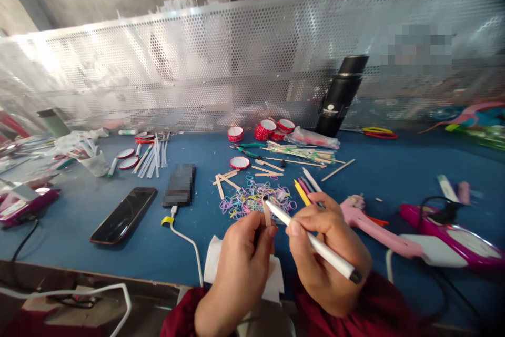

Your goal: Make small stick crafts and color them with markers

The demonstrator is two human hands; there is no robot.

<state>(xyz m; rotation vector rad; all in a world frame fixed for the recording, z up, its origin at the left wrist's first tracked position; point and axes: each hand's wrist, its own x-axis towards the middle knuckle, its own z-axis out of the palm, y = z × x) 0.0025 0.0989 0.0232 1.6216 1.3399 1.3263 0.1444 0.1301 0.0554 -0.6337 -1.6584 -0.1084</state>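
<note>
My left hand [241, 258] pinches a small wooden craft stick [267, 213], holding it upright over the blue table [197, 153]. My right hand [329, 255] grips a white marker pen [311, 240] like a pencil, its tip touching the top of the stick. Just beyond the hands lies a heap of small coloured rubber bands [256, 197]. More wooden sticks [226, 179] lie loose around it. A few coloured pens [305, 187] lie right of the heap. Under my wrists sits a white paper sheet [215, 261].
A pink glue gun [373, 226] and a magenta-white device [445, 234] lie at the right. A black phone [124, 214], a second phone on a charging cable [179, 184], red tape rolls [272, 128] and a black flask [341, 95] stand further off. A perforated metal screen [236, 63] backs the table.
</note>
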